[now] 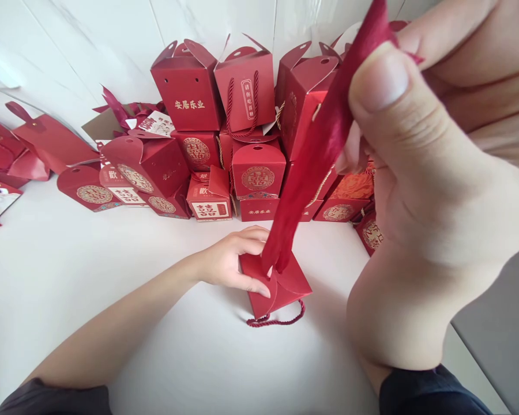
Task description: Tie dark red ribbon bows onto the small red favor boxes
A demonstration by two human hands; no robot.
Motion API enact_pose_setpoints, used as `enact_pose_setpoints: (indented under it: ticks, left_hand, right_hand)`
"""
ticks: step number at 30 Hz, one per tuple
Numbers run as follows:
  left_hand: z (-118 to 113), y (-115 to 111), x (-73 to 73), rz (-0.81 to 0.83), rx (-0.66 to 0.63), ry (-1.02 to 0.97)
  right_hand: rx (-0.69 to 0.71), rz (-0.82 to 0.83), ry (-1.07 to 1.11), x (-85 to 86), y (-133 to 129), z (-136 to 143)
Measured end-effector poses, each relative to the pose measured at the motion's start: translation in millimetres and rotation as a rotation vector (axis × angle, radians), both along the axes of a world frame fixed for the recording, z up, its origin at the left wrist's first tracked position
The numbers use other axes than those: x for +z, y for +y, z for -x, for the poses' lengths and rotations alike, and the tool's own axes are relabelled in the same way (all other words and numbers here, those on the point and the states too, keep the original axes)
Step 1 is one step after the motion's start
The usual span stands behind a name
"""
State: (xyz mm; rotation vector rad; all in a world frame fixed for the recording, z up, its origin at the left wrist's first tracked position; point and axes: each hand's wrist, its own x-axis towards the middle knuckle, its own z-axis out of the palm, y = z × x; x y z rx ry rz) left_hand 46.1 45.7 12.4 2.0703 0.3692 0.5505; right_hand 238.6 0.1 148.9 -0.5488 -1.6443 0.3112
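A small red gift box [292,288] with folded top flaps stands on the white table. A twisted dark red cord hangs at its near side. My left hand [237,259] grips the box's left side, thumb on the top flap. From the top of the box a wide dark red ribbon [305,167] runs up, pulled taut, to my right hand [432,132], which is close to the camera. Its thumb and fingers pinch the ribbon's upper end. The ribbon's lower strands enter the top near the middle.
Behind, stacked red boxes [259,173] with gold print and cords line the marble-patterned wall [112,34]. Flat red bags [56,144] and a photo card [0,199] lie at the far left. The white table [164,346] ends at the lower right.
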Motion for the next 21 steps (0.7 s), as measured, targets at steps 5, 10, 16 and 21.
enact_pose_setpoints:
  ticks: [5, 10, 16, 21]
  left_hand:
    - [-0.8, -2.0, 2.9, 0.04, 0.031, 0.001]
    - [-1.7, -2.6, 5.9, -0.006, 0.009, -0.012]
    - [-2.9, -3.9, 8.8, 0.036, 0.028, 0.015]
    - [-1.6, -3.3, 5.8, 0.025, 0.005, -0.029]
  right_hand:
    - [-0.067, 0.123, -0.064, -5.2, 2.8, -7.3]
    - [-0.008, 0.121, -0.026, -5.3, 1.1, -7.2]
    - [0.055, 0.068, -0.122, -8.9, 4.8, -14.3]
    - [0.102, 0.106, -0.148, -3.6, 10.3, -16.3]
